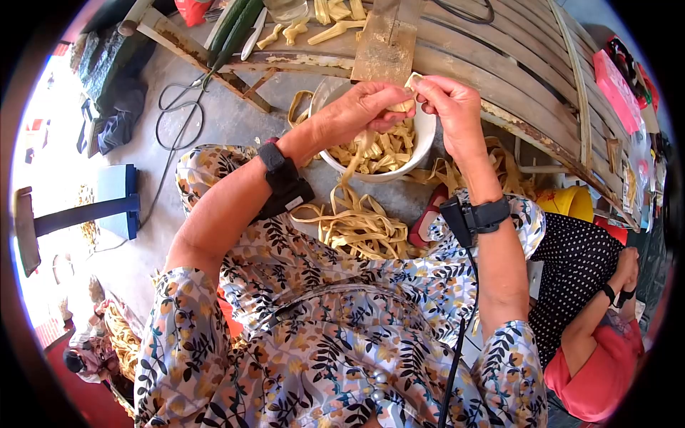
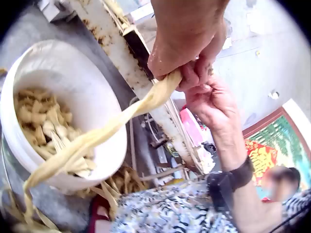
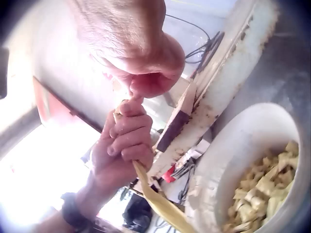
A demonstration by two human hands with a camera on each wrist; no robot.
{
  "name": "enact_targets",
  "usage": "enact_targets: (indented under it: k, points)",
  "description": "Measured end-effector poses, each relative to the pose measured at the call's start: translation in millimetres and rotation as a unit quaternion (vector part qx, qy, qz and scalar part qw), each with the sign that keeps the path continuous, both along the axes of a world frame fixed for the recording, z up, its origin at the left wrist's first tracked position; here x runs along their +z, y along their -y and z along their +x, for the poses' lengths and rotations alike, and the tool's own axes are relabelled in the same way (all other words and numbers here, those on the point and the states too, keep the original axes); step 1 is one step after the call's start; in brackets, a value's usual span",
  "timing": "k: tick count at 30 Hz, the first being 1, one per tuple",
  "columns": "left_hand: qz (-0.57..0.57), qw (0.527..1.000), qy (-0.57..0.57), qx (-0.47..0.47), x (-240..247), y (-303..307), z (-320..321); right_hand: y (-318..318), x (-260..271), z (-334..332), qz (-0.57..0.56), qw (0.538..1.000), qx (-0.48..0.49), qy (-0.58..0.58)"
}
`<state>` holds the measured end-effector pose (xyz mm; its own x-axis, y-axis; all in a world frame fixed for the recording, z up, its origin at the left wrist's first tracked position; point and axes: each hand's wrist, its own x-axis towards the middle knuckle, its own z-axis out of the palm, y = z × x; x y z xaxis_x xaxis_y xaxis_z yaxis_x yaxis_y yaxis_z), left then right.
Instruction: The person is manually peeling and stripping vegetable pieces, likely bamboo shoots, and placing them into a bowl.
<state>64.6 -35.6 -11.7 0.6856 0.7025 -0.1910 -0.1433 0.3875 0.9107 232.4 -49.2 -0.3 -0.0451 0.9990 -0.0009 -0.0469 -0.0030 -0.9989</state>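
Observation:
Over a white bucket (image 1: pixel 427 143), both hands meet at one long, soft, pale yellow strip (image 2: pixel 114 124). My left hand (image 1: pixel 367 107) has its fingers curled round the strip, whose long tail hangs from that fist past the bucket's rim. Thumb and fingers of my right hand (image 1: pixel 453 107) pinch the strip's short end, right beside the left fingertips. Inside the bucket lie many short folded yellow pieces (image 3: pixel 265 191). On the floor below, a tangled heap of long yellow strips (image 1: pixel 364 225) lies between the knees. The fingers hide the part of the strip between the hands.
A slatted bench (image 1: pixel 521 57) with a rusty edge stands ahead, bearing a wooden board (image 1: pixel 385 50), several yellow pieces (image 1: pixel 335 31), green cucumbers (image 1: pixel 239 28) and a white-handled knife (image 1: pixel 254 34). A cable (image 1: pixel 175 128) loops over the floor. Another person (image 1: pixel 596 357) sits at the right.

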Motion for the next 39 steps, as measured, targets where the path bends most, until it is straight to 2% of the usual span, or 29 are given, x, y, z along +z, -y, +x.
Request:
enact_targets:
  k: [2, 4, 5, 6, 8, 12, 13, 15, 16, 19, 20, 21, 23, 27, 32, 39]
  points:
    - [-0.093, 0.992, 0.077, -0.048, 2, 3, 2, -1, -2, 0, -0.027, 0.997, 0.005, -0.067]
    - [-0.07, 0.994, 0.072, -0.044, 5, 4, 1, -4, -5, 2, -0.071, 0.993, -0.002, -0.096]
    - [-0.057, 0.995, 0.07, -0.042, 6, 4, 1, -7, -6, 4, -0.064, 0.993, -0.03, -0.095]
    - [0.026, 0.999, 0.019, -0.025, 8, 6, -1, -9, -7, 6, -0.055, 0.992, -0.058, -0.094]
    - [0.095, 0.994, -0.046, -0.023, 12, 5, -12, -11, -2, 11, -0.05, 0.992, -0.084, -0.084]
    - [0.152, 0.984, -0.095, -0.006, 2, 0, -18, -1, 12, -3, -0.156, 0.987, 0.0, -0.033]
    - [0.164, 0.981, -0.103, 0.0, 0, 0, -17, 0, 10, -3, -0.135, 0.99, 0.029, -0.035]
    - [0.16, 0.981, -0.11, -0.009, 3, 1, -18, -1, 4, -3, -0.092, 0.991, 0.087, -0.039]
    - [0.159, 0.981, -0.113, -0.015, 4, 0, -18, -1, 2, -2, -0.087, 0.991, 0.087, -0.051]
    - [0.03, 0.998, -0.032, -0.055, -3, -7, -25, -2, 5, 1, -0.079, 0.993, 0.071, -0.045]
    - [0.012, 0.997, -0.023, -0.066, -1, -9, -26, -3, 3, 1, -0.084, 0.993, 0.07, -0.052]
    - [0.041, 0.996, -0.049, -0.059, 1, -8, -26, -4, -2, 2, -0.087, 0.992, 0.07, -0.058]
    - [0.106, 0.988, -0.102, -0.04, 12, -7, -26, -13, 2, 4, -0.082, 0.993, 0.053, -0.072]
    - [0.228, 0.966, -0.124, 0.009, 15, -28, -34, -38, 11, 4, -0.039, 0.991, -0.01, -0.124]
    - [0.209, 0.937, -0.167, 0.224, 26, -76, -32, -82, 6, -12, 0.013, 0.978, -0.094, -0.188]
    - [0.292, 0.893, -0.179, 0.292, 10, -111, -17, -108, -9, -12, 0.021, 0.967, -0.137, -0.213]
